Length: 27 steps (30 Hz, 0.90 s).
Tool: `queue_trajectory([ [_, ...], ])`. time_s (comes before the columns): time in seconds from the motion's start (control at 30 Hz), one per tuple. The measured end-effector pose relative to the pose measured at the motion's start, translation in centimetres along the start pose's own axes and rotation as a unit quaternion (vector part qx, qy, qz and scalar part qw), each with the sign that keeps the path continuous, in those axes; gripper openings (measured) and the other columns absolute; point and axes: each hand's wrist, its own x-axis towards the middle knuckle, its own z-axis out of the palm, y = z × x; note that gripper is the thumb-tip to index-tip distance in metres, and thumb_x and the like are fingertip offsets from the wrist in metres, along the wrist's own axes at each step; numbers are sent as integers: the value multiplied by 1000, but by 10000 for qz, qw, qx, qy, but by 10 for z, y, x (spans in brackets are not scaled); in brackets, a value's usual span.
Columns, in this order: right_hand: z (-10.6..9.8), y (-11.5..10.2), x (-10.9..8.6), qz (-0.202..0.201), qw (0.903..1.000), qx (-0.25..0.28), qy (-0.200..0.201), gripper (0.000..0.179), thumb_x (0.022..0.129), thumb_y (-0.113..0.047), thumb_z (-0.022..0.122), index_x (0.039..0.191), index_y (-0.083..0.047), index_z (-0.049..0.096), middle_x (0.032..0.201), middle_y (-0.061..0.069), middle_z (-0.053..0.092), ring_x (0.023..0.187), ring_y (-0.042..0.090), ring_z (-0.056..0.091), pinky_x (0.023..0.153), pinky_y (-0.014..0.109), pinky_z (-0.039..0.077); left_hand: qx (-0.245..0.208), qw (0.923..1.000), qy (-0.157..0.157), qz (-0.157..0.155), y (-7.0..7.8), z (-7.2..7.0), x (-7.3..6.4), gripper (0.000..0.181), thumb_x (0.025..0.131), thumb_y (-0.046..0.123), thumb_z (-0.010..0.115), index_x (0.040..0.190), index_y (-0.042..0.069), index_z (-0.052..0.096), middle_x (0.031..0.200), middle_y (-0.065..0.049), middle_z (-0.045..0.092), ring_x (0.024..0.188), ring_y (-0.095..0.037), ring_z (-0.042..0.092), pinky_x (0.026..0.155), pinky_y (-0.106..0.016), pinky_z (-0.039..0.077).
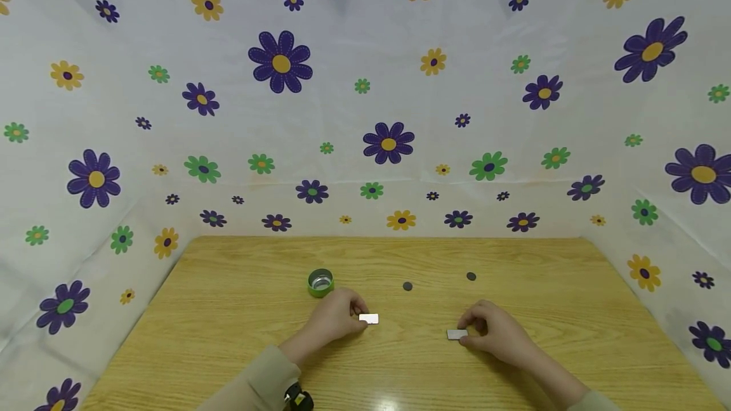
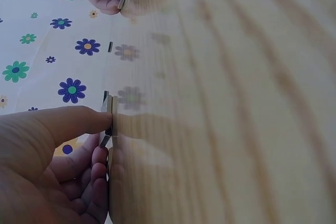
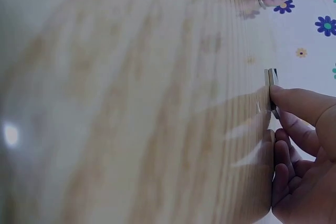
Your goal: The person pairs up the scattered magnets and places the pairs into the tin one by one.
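My left hand [image 1: 338,314] pinches a small, flat, pale rectangular block [image 1: 370,319] between thumb and fingers, low over the wooden table. Farther right, my right hand [image 1: 498,333] pinches a similar grey rectangular block [image 1: 454,335] by its right end. The two blocks are apart, with bare wood between them. In the left wrist view, the thumb presses along the side of the left block [image 2: 109,106], close to the tabletop. The right wrist view shows the right block [image 3: 272,80] near the wood under my thumb. Whether either block touches the table I cannot tell.
A round green tin [image 1: 321,292] with a shiny metal inside stands just behind my left hand. Two dark discs [image 1: 408,286] lie on the wooden table [image 1: 228,297] beyond the hands. A flower-patterned white cloth [image 1: 342,106] surrounds the table's back and sides.
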Motion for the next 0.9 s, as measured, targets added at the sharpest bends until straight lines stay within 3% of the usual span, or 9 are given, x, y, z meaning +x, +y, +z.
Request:
queue_trajectory([
  [0.23,-2,1,2,-76,9997,190,-107,21,84,-16,90,93,-14,71,87,-4,61,75,2,46,64,21,41,-315,9995,-25,-7,2,-3,1,15,82,4,89,86,7,76,79,1,70,70,-4,55,62,-20,49],
  [0.53,-4,0,3,11,9971,655,-386,14,87,-11,87,94,-10,75,79,-3,61,68,2,49,60,22,42,-245,9997,7,-46,3,-5,0,17,82,6,91,80,11,75,76,3,70,68,-2,55,62,-19,49],
  [0.9,-7,0,2,220,9969,683,-337,8,90,-15,85,94,-9,81,83,-1,67,72,3,50,63,21,44,-329,9994,32,29,0,-5,1,13,86,10,89,82,11,77,77,2,71,67,-2,56,61,-19,49],
])
